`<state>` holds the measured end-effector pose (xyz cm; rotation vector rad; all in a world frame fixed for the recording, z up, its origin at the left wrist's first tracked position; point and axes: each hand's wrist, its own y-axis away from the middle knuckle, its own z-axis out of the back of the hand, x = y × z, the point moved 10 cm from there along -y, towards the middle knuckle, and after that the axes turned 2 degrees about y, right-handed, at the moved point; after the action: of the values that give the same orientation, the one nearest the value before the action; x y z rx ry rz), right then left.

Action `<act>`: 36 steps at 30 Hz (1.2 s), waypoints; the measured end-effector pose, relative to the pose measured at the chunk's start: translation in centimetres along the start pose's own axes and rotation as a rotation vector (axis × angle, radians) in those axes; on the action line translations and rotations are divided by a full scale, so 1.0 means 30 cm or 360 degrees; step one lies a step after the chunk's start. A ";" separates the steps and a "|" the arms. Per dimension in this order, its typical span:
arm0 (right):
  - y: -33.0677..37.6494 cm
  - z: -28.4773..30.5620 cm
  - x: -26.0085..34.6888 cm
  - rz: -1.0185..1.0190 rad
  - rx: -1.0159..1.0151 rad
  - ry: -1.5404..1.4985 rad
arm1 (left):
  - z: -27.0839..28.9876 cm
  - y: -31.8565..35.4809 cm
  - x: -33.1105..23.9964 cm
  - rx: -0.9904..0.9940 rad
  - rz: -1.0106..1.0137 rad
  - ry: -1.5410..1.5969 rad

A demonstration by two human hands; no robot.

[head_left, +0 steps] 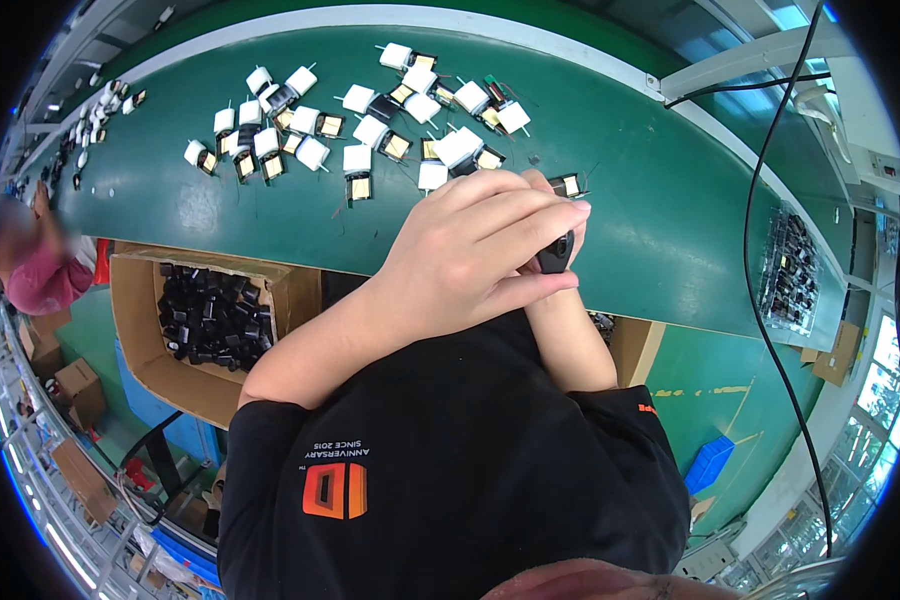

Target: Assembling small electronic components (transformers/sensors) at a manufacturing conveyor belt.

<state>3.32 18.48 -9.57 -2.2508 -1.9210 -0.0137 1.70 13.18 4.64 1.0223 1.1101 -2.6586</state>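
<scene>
A cardboard box brims with glossy black parts; both hands, left hand over right hand, pinch one small black part above the green counter.

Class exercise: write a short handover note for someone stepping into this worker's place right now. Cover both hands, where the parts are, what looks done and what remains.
Left hand: folded over the right, fingers closed around a small black part.
Right hand: mostly hidden beneath; grips the same part.
Parts: white-and-black components scattered on the green belt; black pieces fill the cardboard box at the left.
Done: cannot tell which belt pieces are finished.
Left: the held part; the box looks well stocked.
</scene>
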 end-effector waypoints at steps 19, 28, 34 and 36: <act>0.048 -0.220 0.178 0.0456 -0.0007 0.2198 | 0.033 0.018 0.041 0.0105 -0.0080 -0.0173; 0.061 -0.096 0.072 -0.0148 -0.0141 0.1085 | -0.003 0.061 0.133 0.0092 0.0353 0.0070; 0.054 -0.072 0.085 -0.0066 -0.0344 0.1011 | -0.046 0.107 0.172 0.0320 0.0669 0.0173; 0.050 -0.071 0.080 -0.0054 -0.0332 0.1003 | -0.058 0.121 0.170 0.0240 0.0682 0.0297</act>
<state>5.42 20.31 -7.38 -1.9844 -1.6559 -0.8526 -0.15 12.52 -1.56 1.3787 0.6265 -2.3622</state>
